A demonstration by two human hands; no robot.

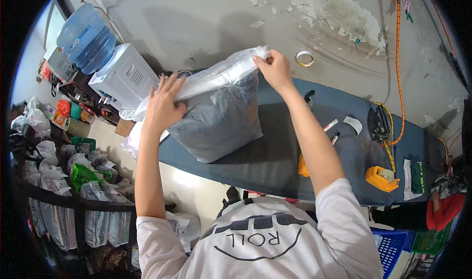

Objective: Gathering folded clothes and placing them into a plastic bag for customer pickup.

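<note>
A clear plastic bag filled with folded dark fabric stands on the grey-blue covered table. Its loose upper part stretches between both hands. My right hand pinches the top corner of the plastic between thumb and fingers. My left hand lies against the other end of the bag's upper part, fingers spread and slightly blurred. White plastic shows beneath the left forearm at the table's edge.
Right of the bag are a yellow tape dispenser, markers, a curled paper label and hanging orange cord. A water dispenser stands left, packed bags below it. Another person is at far right.
</note>
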